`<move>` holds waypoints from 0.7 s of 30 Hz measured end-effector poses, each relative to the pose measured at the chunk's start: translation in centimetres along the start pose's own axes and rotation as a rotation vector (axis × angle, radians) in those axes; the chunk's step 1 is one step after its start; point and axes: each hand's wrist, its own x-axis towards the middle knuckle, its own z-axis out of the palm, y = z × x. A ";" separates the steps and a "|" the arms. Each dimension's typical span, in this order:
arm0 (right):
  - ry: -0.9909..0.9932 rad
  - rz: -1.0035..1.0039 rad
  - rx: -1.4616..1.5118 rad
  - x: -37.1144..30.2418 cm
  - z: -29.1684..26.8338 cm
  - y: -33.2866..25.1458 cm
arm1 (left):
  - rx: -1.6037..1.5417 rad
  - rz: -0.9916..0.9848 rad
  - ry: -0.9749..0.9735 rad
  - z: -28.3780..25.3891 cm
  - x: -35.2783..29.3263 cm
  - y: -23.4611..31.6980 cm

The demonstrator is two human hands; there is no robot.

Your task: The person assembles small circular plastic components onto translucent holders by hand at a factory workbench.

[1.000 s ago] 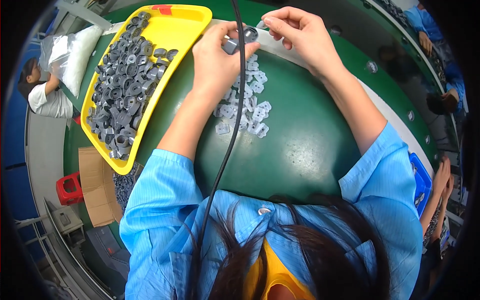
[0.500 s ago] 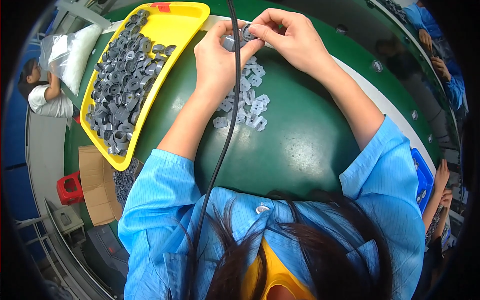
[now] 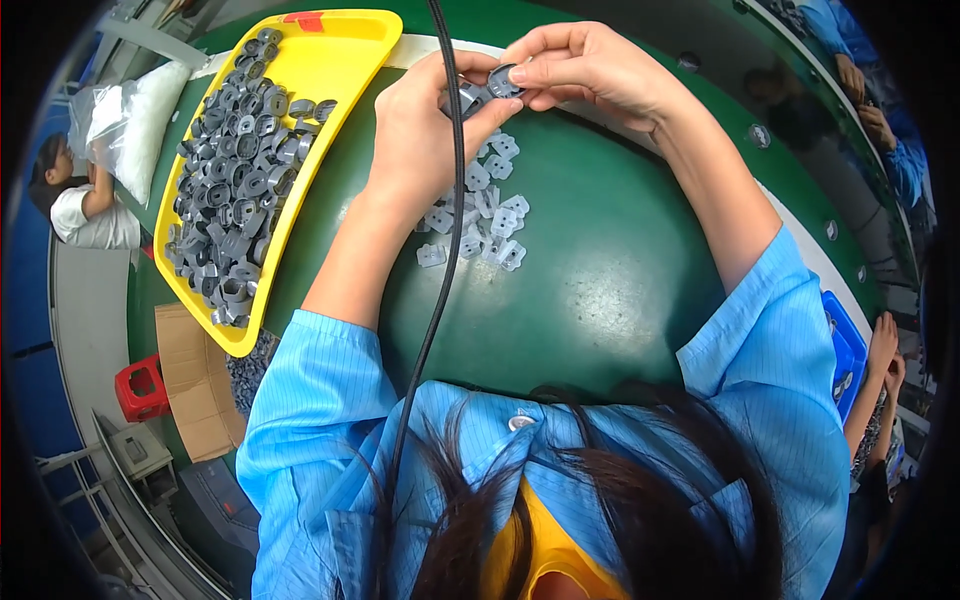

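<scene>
My left hand [image 3: 412,130] is closed round one or more grey plastic parts [image 3: 468,98], partly hidden by its fingers and the black cable. At its fingertips a dark grey oval plastic ring [image 3: 503,82] shows its hollow side. My right hand [image 3: 605,75] pinches the same ring between thumb and fingers, so both hands meet at it. Beneath them, on the green table, lies a loose pile of small pale grey plates [image 3: 490,222] with holes. Left of my left arm, a yellow tray [image 3: 345,55] bears a heap of grey ring-shaped parts [image 3: 235,180].
A black cable [image 3: 447,250] hangs across the view before my left hand. Past my hands runs a dark green belt [image 3: 720,110] with scattered small parts. An open cardboard box [image 3: 195,370] stands by the tray; a blue bin [image 3: 845,350] is at right. Other people sit on both sides.
The ring has come further into sight, its hollow side now showing between my hands. My right hand's fingers have shifted round it. The whole view has moved slightly.
</scene>
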 end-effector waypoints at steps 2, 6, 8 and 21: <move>0.131 -0.174 -0.256 0.0 0.6 0.2 | 0.011 -0.049 0.073 -0.1 -0.1 0.2; 0.462 -0.587 -0.603 -0.6 2.7 0.5 | 0.011 0.011 0.197 0.5 -0.2 -0.1; 0.482 -0.602 -0.580 -0.3 2.8 0.6 | -0.006 -0.008 0.203 0.8 -0.2 -0.1; -0.118 0.050 -0.044 -0.3 -1.4 -0.6 | -0.066 0.078 -0.159 -0.5 0.1 -0.2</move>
